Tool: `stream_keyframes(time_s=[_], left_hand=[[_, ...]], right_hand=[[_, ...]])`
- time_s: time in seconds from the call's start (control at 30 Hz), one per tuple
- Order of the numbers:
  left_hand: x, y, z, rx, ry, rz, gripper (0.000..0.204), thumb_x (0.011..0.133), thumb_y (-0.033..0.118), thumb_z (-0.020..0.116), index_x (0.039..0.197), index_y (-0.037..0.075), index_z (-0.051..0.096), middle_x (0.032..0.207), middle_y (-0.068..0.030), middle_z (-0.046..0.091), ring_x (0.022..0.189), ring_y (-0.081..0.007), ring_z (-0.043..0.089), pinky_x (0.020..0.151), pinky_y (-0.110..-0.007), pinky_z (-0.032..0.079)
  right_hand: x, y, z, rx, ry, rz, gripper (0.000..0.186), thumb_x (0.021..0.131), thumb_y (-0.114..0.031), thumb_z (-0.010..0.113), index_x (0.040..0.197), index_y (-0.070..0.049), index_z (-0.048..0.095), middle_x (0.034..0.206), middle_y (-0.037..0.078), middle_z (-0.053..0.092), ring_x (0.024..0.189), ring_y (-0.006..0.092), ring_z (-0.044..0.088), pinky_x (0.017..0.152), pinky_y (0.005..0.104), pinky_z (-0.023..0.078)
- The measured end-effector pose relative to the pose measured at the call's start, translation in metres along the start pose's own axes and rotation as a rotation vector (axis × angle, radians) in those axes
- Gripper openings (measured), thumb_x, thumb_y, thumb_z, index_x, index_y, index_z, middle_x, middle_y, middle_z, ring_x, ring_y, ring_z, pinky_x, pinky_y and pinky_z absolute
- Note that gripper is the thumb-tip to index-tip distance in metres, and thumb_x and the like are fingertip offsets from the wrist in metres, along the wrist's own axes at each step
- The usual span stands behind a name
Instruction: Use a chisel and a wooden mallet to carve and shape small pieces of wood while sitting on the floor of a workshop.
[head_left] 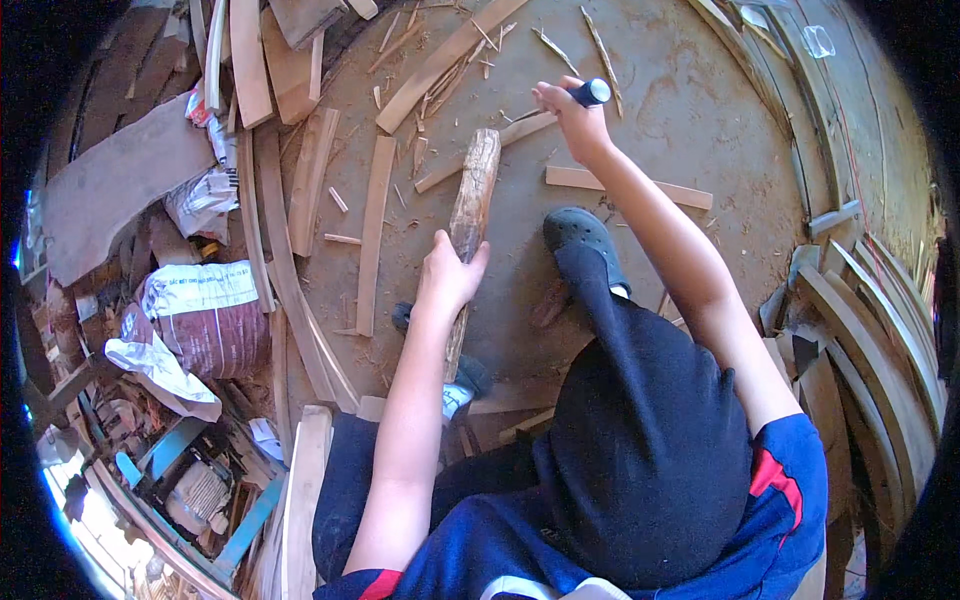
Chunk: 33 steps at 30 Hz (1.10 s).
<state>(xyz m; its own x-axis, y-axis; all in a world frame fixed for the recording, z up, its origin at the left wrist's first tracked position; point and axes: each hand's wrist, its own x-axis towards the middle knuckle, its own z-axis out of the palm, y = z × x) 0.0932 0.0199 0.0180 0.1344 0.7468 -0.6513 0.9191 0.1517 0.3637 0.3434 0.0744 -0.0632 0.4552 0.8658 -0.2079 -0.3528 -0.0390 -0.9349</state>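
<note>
My left hand [450,272] is closed around the middle of a long piece of rough wood [475,190], whose pale, worn upper end points away from me. Its lower end runs down beside my left wrist, between my legs. Farther out to the right, my right hand [578,128] is closed on a dark handle [590,93] with a pale round end. Whatever else belongs to that handle is hidden by the hand, so its kind cannot be made out. A gap separates it from the rough wood.
Cut wood strips [375,235] and a short board [630,187] lie on the dusty floor with splinters. At left stand stacked planks [250,60] and a brown-and-white sack [215,320]. Curved planks [870,340] lean at right. My clog [580,232] rests near the middle.
</note>
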Motion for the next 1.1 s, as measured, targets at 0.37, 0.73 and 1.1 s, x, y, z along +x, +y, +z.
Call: stream_keyframes(time_s=[0.37,0.73,1.1], left_hand=[[0.0,-0.002,0.002,0.007,0.026,0.006,0.061,0.079,0.042,0.063,0.111,-0.006,0.043,0.104,-0.0335,0.058,0.102,-0.0441,0.057,0.088,-0.045,0.046],[-0.03,0.009,-0.027,-0.08,0.162,0.161,0.074,0.078,0.039,0.069,0.128,-0.008,0.04,0.106,-0.0255,0.062,0.102,-0.0349,0.061,0.087,-0.039,0.046],[-0.042,0.066,-0.08,0.039,0.388,0.579,0.058,0.08,0.04,0.065,0.112,-0.003,0.044,0.085,-0.0265,0.064,0.083,-0.0387,0.065,0.073,-0.043,0.051]], right_hand=[[0.006,0.003,0.0,0.011,-0.024,-0.018,0.019,0.079,-0.013,0.066,0.066,-0.005,0.055,0.067,0.003,0.055,0.071,0.0123,0.056,0.066,0.0247,0.041],[0.012,0.01,0.018,-0.059,0.081,-0.065,0.023,0.078,-0.02,0.07,0.066,-0.005,0.058,0.062,-0.002,0.054,0.057,0.0071,0.048,0.052,0.0249,0.039],[0.011,0.011,0.05,-0.265,-0.074,-0.277,0.028,0.08,-0.019,0.066,0.064,-0.001,0.052,0.055,-0.001,0.045,0.055,0.0079,0.041,0.049,0.0294,0.038]])
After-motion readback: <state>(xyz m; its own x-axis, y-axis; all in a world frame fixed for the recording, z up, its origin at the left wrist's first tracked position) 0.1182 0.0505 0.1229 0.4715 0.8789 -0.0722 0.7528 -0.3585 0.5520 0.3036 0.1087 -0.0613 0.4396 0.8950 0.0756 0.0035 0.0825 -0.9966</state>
